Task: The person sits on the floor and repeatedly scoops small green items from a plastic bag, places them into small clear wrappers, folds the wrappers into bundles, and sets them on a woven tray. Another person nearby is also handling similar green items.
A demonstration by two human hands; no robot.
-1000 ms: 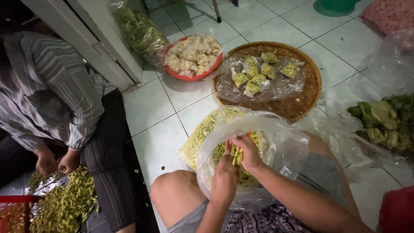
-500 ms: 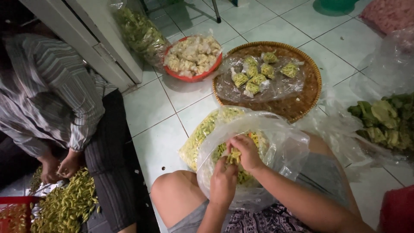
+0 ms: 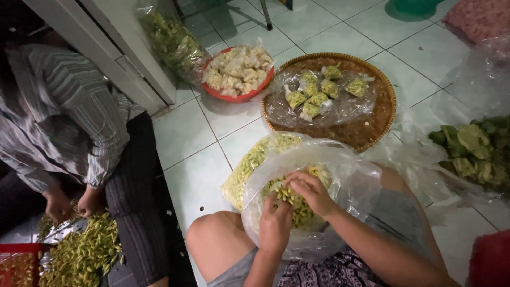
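Now, your hands: both are sunk into the clear plastic bag [image 3: 340, 175] resting on your lap, between your knees.
Left hand: your left hand [image 3: 275, 223] is curled, its fingers [image 3: 277, 199] pinched shut on a few small yellow-green pods [image 3: 297, 204] at the top of the heap inside the bag.
Right hand: your right hand [image 3: 313, 191] lies just beside the left, its fingers [image 3: 297, 179] bent down and closed on the same pods.
Pods: they fill the lower part of the bag, under both hands.
Second bag: another bag of pods [image 3: 249, 165] lies on the tiled floor [image 3: 196, 175], touching the far side of your bag.
Woven tray: a round woven tray [image 3: 372, 127] sits beyond it, lined with plastic and carrying small tied packets [image 3: 313, 98] of pods.
Red bowl: a red bowl [image 3: 239, 95] of pale packets stands just left of the tray.
Greens: leafy greens [image 3: 473, 149] lie on plastic to your right.
Other person: a person in a striped shirt [image 3: 64, 122] sits to your left, both hands down at a loose pile of pods [image 3: 85, 252] on the floor.
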